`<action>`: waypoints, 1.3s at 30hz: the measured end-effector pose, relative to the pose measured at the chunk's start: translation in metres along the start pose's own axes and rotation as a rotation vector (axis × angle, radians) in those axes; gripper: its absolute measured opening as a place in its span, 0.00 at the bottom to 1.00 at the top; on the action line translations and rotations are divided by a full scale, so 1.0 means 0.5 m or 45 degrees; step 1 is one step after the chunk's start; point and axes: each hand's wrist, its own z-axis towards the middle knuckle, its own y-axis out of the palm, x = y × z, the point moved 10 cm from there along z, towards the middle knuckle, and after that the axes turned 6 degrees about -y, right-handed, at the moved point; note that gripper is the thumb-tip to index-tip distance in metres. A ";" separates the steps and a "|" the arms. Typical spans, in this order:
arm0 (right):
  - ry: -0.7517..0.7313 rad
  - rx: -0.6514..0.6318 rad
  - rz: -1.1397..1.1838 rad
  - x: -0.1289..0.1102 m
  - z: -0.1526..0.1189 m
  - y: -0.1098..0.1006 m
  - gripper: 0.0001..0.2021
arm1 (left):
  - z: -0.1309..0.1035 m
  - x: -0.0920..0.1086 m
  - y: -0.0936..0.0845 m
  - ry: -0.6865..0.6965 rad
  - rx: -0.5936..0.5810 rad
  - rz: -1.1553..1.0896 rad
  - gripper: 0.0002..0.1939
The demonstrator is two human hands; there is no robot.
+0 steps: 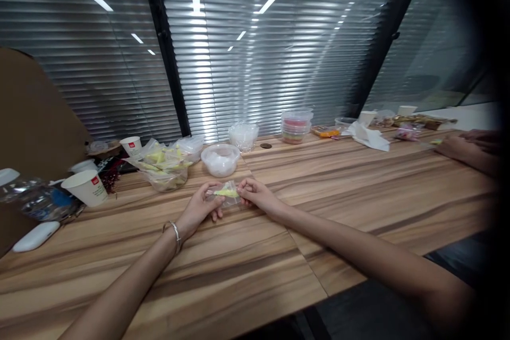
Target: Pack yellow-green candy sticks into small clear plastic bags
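A small clear plastic bag (229,193) with a yellow-green item inside is held over the wooden table (255,265). My left hand (202,206) pinches its left end, thumb and forefinger together. At the bag's right end, the fingers of my right hand (257,195) are closed on its edge. Just beyond the hands stands a round clear bowl (220,161) with whitish, see-through contents. Left of that bowl, a clear container (169,178) holds more bags with yellow-green items.
Paper cups (88,188), a plastic bottle (43,204) and a white rounded case (35,236) lie at left. Stacked clear tubs (295,126), an orange packet (325,132) and crumpled tissue (368,135) sit at the back. Another person's hands (458,149) are at far right.
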 end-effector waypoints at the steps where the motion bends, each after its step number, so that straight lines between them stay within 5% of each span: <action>1: 0.002 -0.004 0.014 -0.002 0.001 0.001 0.13 | 0.001 0.000 -0.004 0.008 0.009 -0.016 0.26; 20: 0.112 -0.187 0.367 0.010 -0.008 0.029 0.14 | 0.009 -0.004 -0.020 0.042 0.029 -0.060 0.26; 29: 0.352 -0.499 0.749 0.018 -0.034 0.088 0.19 | -0.005 0.001 0.012 0.009 -0.112 0.040 0.27; 39: 0.414 -0.428 0.732 0.050 -0.027 0.075 0.17 | -0.004 0.005 0.017 0.025 -0.137 0.053 0.26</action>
